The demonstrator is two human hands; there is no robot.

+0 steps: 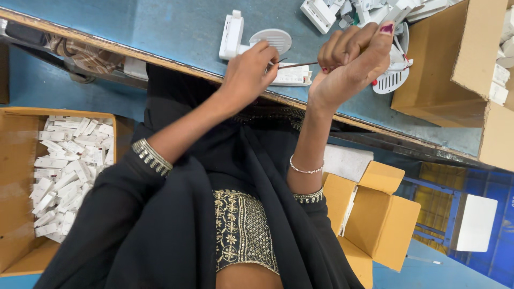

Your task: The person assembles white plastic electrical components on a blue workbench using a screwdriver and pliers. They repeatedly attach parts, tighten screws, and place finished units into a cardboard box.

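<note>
Gripping 1 thin rod (297, 65) between both hands: left hand (247, 72) pinches, right hand (353, 59) fisted. White plastic parts (278, 59) on counter (182, 27) sit unassembled; floor box (16, 176) holds many more.

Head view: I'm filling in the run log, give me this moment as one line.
left hand: pinching thin rod | right hand: fist on rod's other end | below: white plastic part on blue table

On the workbench (176, 32) white plastic parts (257, 45) lie before the person's left hand (249, 72) and right hand (353, 61), a large carton (466, 64) stands right, a parts-filled box (16, 182) sits lower left, and an open box (383, 219) lower right.
</note>
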